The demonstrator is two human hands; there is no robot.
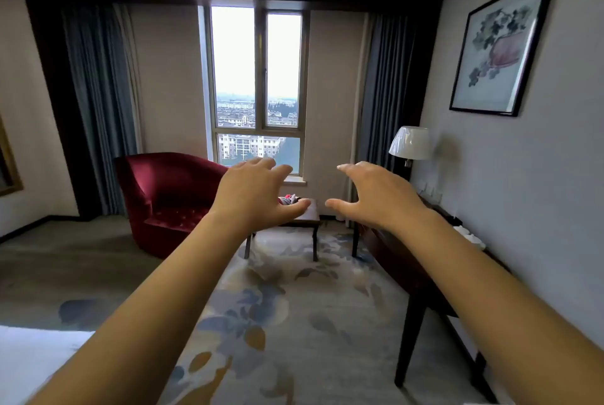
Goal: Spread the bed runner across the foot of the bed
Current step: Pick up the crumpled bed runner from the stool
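Both hands, the left hand (251, 195) and right hand (376, 198), were spread and empty beyond the bed (29, 359); no runner showed, though such cloth likely handles soft and light, best gripped at its corners.

A deep red armchair (170, 198) sits at nine o'clock of the dark brown surface (302, 213). Grey-blue curtains (98, 103) flank the window. The carpet (277, 300) is beige with blue and ochre leaves. White bed (29, 359) at seven o'clock.
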